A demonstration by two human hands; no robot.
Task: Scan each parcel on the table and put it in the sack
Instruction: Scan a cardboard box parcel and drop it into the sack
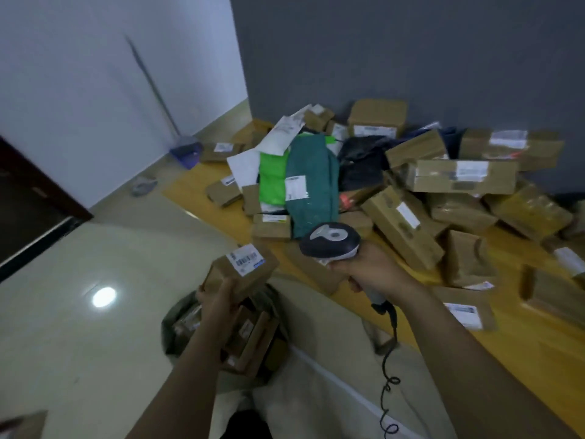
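Both bare forearms reach up from the 6 o'clock edge. The left hand [218, 299] sits near centre, fingers clenched and gripping. The right hand [368, 269], at its 2 o'clock, is curled tight, wrist bent leftward.

The small parcel [245, 270] at about 7 o'clock is plain brown cardboard with a white label striped by black barcode bars and a blue corner mark. The scanner [330, 240] near centre has a dark navy head with a pale grey inset, and its coiled cable [388, 391] is black. At 12 o'clock lie a bright green bag [273, 180], a teal bag [313, 185] with a white label, and a black bag [361, 163]. The surrounding boxes [459, 175] are brown. The worktop [522, 353] is yellow-orange wood. The floor [63, 327] is glossy cream.
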